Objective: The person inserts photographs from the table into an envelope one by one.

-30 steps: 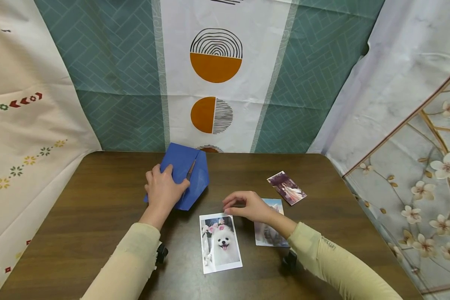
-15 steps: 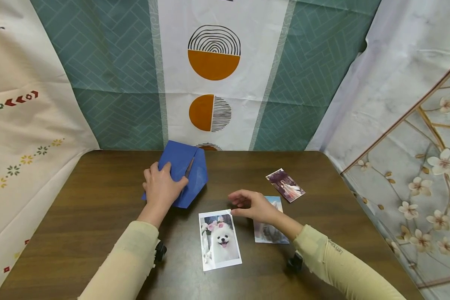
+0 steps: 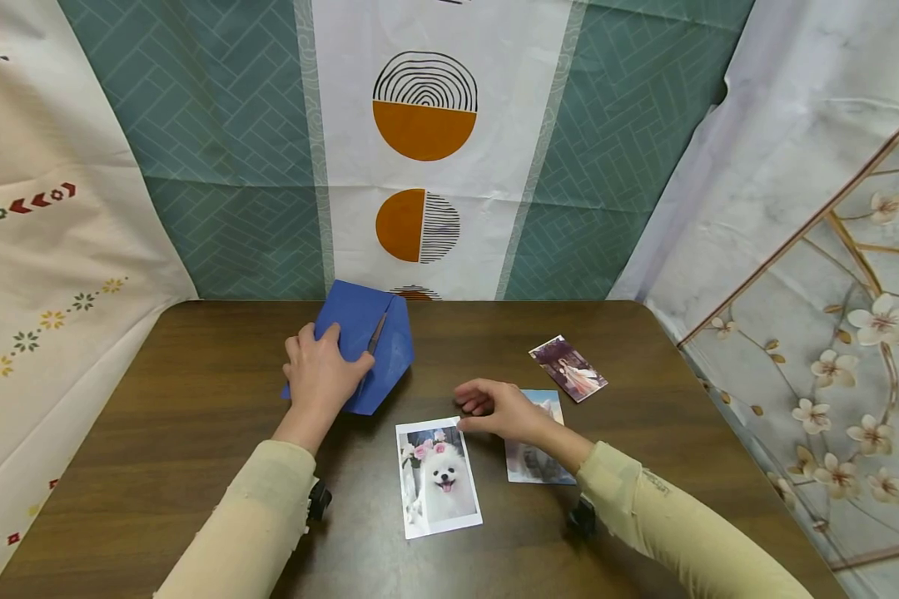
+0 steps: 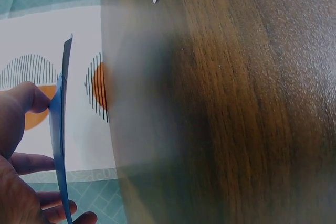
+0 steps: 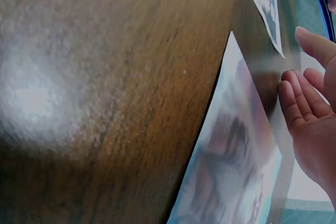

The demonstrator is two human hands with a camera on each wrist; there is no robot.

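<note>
My left hand (image 3: 318,370) holds a blue envelope (image 3: 354,312) near the back of the table, its flap side partly toward me. In the left wrist view the envelope (image 4: 59,129) is seen edge-on, thumb against one face and fingertips around its lower part. My right hand (image 3: 505,412) holds nothing; its fingers are loosely bent. The thumb is by the top right corner of a white-bordered photo of a white dog (image 3: 440,491); whether it touches is unclear. Beneath the right hand and wrist lies a second photo (image 3: 535,466), pale blue at its top and partly covered.
A smaller photo (image 3: 569,368) of a figure in a long dress lies farther back on the right. Everything rests on a brown wooden table (image 3: 195,391). Patterned cloths hang behind it and at both sides.
My right hand has shifted slightly right, and its fingers sit a little farther from the dog photo. The left hand still holds the envelope; the opening along its flap looks narrower.
</note>
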